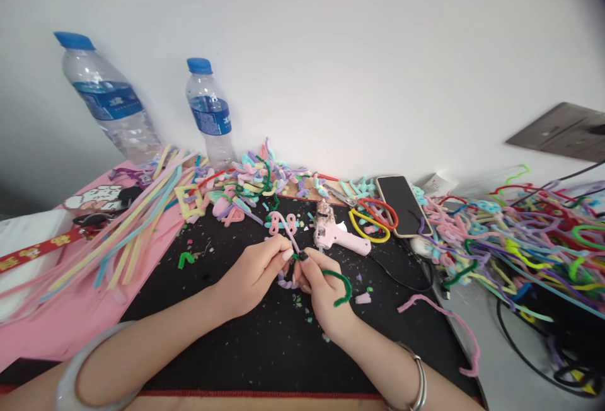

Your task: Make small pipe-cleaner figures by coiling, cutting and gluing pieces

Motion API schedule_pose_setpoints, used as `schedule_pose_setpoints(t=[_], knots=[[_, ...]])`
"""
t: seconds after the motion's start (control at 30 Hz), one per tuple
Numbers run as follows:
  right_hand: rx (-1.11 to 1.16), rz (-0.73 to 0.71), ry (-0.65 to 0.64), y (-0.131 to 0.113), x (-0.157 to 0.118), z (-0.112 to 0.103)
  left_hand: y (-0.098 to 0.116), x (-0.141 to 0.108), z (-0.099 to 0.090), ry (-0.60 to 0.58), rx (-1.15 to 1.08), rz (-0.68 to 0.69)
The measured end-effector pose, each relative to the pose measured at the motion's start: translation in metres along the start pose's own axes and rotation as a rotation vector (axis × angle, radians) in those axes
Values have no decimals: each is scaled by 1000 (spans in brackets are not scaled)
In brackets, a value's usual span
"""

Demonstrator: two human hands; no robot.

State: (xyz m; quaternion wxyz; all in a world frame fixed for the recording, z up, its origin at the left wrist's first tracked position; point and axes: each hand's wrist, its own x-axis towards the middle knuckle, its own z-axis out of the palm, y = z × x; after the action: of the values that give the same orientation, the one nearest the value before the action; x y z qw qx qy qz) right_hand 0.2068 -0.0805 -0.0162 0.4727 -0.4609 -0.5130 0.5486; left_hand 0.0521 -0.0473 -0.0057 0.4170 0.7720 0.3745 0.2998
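Both hands meet above the middle of a black mat (227,348), fingers pinched close together. My left hand (258,269) grips a lavender pipe cleaner (288,232), whose straight end sticks up between the hands and whose twisted part (287,283) hangs below. My right hand (326,291) pinches a dark green pipe cleaner (346,285); its free end curls out over the back of that hand. Green and lavender touch where the fingertips meet, though the fingers hide how they join. Just behind lies a pink figure-eight pipe cleaner piece (278,224).
A pink glue gun (347,239), scissors (373,219) and a phone (401,203) lie behind my hands. Pipe cleaner heaps (255,178) line the wall, with more tangled ones (501,228) at right. Two water bottles (210,111) stand at back left. Long pipe cleaners (137,234) cover a pink sheet (61,335).
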Motion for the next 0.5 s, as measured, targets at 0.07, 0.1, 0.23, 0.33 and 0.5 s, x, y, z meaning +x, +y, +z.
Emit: schedule_pose_setpoints(t=[0.07, 0.1, 0.23, 0.33, 0.5], knots=[[-122, -71, -16, -1, 0, -2, 0, 0, 0, 12, 23, 13], [-185, -108, -16, -1, 1, -3, 0, 0, -1, 17, 37, 18], [-297, -157, 11, -3, 1, -5, 1, 0, -2, 18, 77, 44], [-241, -113, 5, -1, 1, -5, 1, 0, -2, 8, 94, 61], [-168, -64, 17, 2, 1, -4, 0, 0, -2, -9, 116, 80]])
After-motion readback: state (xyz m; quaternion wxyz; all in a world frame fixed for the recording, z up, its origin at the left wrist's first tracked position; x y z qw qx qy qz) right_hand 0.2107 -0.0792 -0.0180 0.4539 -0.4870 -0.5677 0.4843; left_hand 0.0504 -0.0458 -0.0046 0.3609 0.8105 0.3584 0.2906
